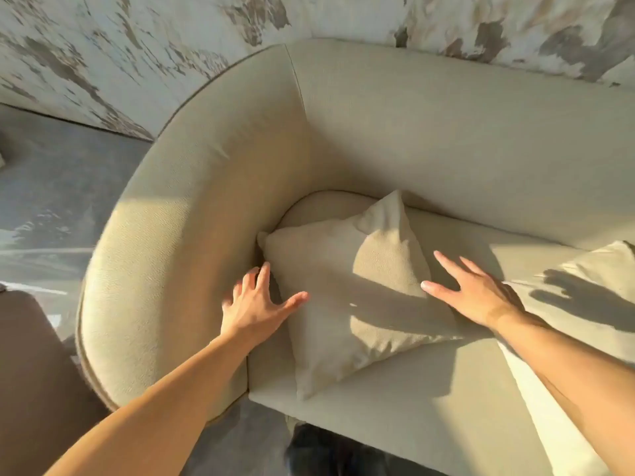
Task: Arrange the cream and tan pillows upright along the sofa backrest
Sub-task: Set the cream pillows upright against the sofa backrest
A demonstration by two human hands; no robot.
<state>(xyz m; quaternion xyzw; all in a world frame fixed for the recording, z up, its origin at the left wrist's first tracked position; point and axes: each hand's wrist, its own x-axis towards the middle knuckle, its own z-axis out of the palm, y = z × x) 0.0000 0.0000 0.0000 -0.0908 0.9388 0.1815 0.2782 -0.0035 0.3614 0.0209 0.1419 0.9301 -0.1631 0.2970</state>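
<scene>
A cream pillow lies flat on the sofa seat in the curved left corner, one corner poking up toward the backrest. My left hand hovers with spread fingers at the pillow's left edge, beside the armrest. My right hand reaches over the pillow's right side with straight fingers; contact is unclear. A second, paler pillow lies flat at the right, partly under my right forearm and cut off by the frame edge. Neither hand holds anything.
The sofa is cream with a rounded arm and backrest against a mottled white and brown wall. Grey floor lies to the left. A brown piece of furniture stands at the lower left.
</scene>
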